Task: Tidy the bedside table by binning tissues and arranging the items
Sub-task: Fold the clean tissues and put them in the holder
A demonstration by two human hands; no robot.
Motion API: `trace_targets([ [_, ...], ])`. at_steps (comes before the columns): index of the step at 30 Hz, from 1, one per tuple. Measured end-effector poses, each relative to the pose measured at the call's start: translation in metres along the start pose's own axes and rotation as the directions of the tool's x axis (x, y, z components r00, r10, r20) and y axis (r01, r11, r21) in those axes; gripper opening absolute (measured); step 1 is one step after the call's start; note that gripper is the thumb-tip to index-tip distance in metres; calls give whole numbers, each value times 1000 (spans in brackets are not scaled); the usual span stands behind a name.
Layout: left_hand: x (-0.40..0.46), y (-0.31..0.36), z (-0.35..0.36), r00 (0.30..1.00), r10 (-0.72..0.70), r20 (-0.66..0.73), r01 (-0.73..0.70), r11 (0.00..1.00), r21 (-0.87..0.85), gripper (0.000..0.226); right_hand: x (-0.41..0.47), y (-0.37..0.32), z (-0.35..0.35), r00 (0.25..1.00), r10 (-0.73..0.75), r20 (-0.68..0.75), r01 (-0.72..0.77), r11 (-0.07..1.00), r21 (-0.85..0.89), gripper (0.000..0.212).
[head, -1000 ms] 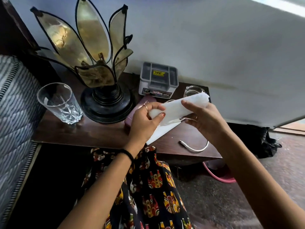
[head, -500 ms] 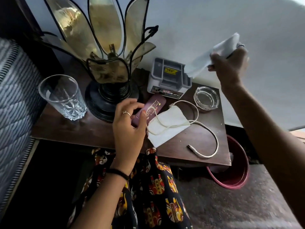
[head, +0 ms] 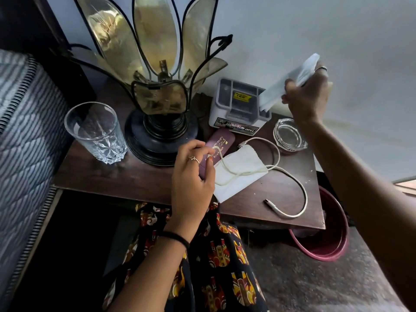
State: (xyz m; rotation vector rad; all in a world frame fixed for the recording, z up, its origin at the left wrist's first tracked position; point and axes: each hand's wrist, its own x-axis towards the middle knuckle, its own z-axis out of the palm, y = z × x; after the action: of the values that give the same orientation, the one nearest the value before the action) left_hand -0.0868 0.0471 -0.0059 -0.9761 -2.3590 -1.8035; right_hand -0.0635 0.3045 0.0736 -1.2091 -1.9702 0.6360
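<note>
Right hand grips a tissue; left hand pinches the cable beside the "OPEL"-labelled box.

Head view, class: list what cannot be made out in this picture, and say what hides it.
- Red bin: its inside, hidden by the table edge.
- Maroon case: its lower end and part of its lettering, covered by the left hand and white cable.
- Lamp: petal tips cut off by the top edge.
- Tissue: its middle, gripped by the right hand.
</note>
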Motion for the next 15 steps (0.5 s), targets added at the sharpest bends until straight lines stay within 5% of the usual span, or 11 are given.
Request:
trace_targets([
  [7,-1,-4,0,1000,-22,8,22,998,55,16,-20,6,25,986,-109,126,122,988,-97,59],
  [15,-2,-3,0,999,-39,26,37,998,48,16,-18,14,30,984,-89,155,130,953,-275,53],
])
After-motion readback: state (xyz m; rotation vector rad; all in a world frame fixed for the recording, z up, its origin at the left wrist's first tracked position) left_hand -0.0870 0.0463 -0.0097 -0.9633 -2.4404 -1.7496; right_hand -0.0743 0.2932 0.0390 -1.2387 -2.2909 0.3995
